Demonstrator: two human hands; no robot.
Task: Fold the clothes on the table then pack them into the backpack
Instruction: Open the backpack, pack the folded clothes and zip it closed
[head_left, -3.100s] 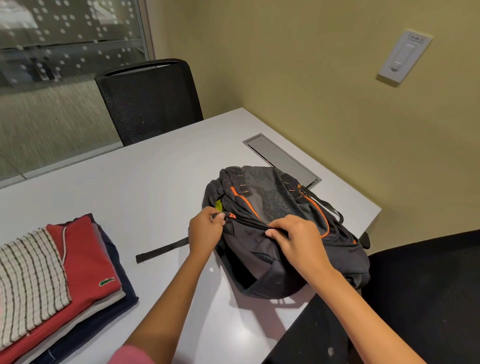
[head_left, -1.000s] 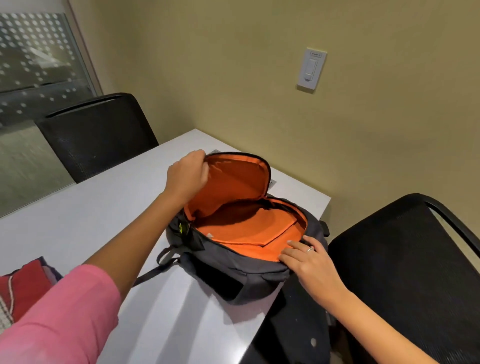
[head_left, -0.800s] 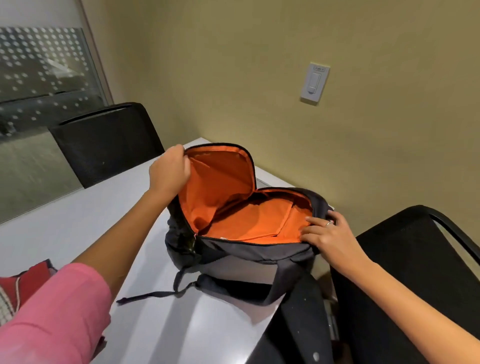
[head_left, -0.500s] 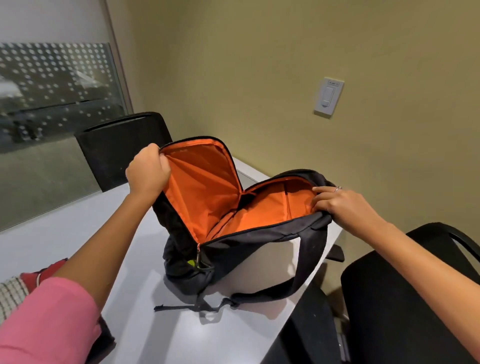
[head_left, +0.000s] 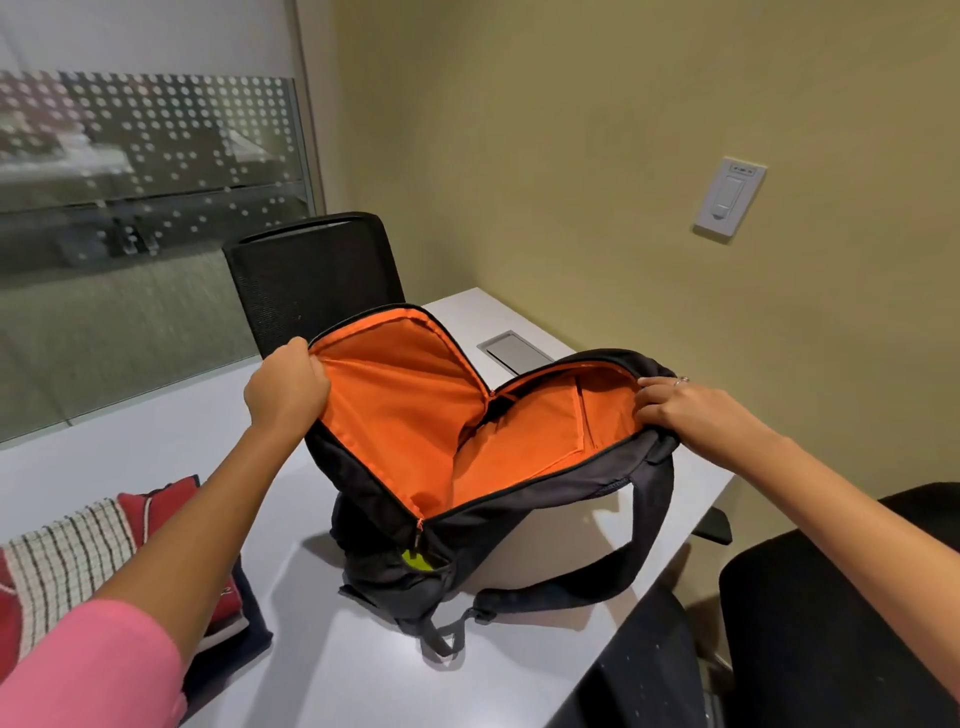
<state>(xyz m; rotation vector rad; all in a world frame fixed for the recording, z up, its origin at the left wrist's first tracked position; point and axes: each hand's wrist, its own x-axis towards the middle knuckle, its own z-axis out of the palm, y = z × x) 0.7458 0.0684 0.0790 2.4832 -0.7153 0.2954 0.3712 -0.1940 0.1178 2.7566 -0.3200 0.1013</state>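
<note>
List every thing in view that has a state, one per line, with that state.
backpack: unzipped, main compartment held wide open, nothing visible inside
left hand: grips the front flap's edge
right hand: grips the back rim of the opening
stack of clothes: folded, on the table, not packed
table hatch: closed

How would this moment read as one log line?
stage: opening | left hand grips backpack flap | right hand holds rim | folded clothes unpacked

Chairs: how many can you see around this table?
3. One black mesh chair stands at the table's far side by the glass. Another chair sits at the near right. The dark back of a third shows at the bottom edge. Others may be out of frame.
</note>
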